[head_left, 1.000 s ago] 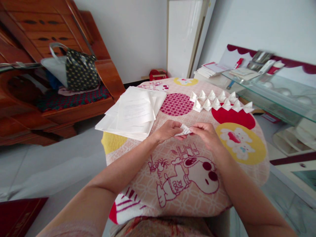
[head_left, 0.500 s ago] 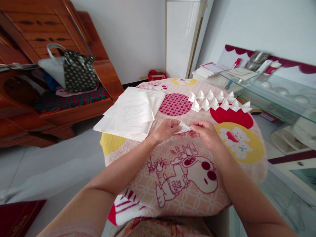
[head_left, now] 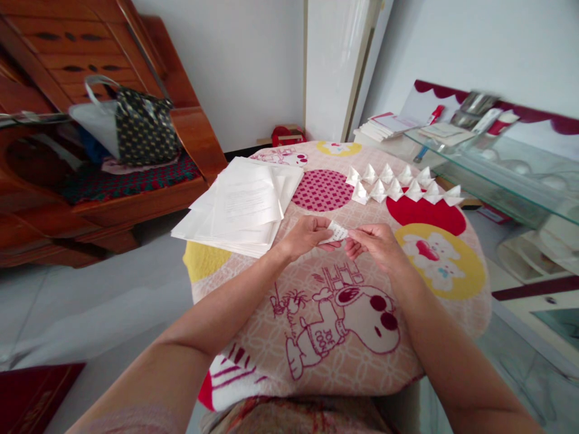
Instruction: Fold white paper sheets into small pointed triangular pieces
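Note:
Between my two hands, over the middle of the cloth-covered table, is a small folded piece of printed paper [head_left: 337,231]. My left hand [head_left: 310,235] pinches its left part between thumb and fingers. At the paper's right corner, my right hand [head_left: 371,240] is closed with thumb and forefinger on the edge. Beyond my right hand, two rows of folded white paper pieces [head_left: 395,189] stand on the cloth with points up. A stack of white paper sheets [head_left: 246,202] lies to the left of my hands, the top one printed.
A patterned tablecloth [head_left: 312,283] covers the round table. On the right stands a glass shelf [head_left: 497,163] holding cups and papers. A wooden bench [head_left: 136,199] at the left bears a dotted bag [head_left: 145,126]. A white cabinet [head_left: 337,66] stands behind.
The fingers of my right hand have shifted slightly at the paper's right corner, the lower ones curling more. My left hand keeps its hold. Stack and folded pieces stay put.

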The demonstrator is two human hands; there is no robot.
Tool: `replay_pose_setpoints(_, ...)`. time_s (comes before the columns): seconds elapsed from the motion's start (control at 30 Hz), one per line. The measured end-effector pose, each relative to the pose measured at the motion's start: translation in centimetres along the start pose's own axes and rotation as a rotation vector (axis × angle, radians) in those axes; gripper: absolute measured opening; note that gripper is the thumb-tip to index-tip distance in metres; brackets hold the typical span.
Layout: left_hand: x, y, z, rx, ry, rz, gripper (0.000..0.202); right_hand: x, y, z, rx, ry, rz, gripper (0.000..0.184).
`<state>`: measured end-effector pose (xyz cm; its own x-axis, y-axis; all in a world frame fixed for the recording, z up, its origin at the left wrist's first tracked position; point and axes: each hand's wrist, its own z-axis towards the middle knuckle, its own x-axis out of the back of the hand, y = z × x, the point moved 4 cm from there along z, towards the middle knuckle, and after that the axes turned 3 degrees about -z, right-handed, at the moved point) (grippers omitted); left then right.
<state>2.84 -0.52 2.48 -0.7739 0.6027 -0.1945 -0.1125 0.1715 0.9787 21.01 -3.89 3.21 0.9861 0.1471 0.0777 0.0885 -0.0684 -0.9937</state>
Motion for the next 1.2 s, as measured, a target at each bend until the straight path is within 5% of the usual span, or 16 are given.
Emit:
replay_pose_setpoints(0.3,-0.1,0.2,-0.1,0.003,-0.019,-0.076,0.029,-0.2,-0.9,-0.3,0.143,0.028,-0.025,0.038)
replay_pose_setpoints(0.6,0.0,0.6,-0.2,-0.069,0.039,0.055,0.024,-0.4,-0.6,0.1,0.097,-0.008,-0.021,0.033)
replay_pose_setpoints(0.97,0.0,0.9,-0.4,-0.176,0.011,0.053,0.03,-1.2,-1.3,-0.5,0.308,0.23,-0.115,0.02)
replay_pose_setpoints(1.2,-0.1,0.9,-0.4,-0.188,-0.03,0.04,0.037,-1.2,-1.6,-0.9,0.347,0.244,-0.16,0.024)
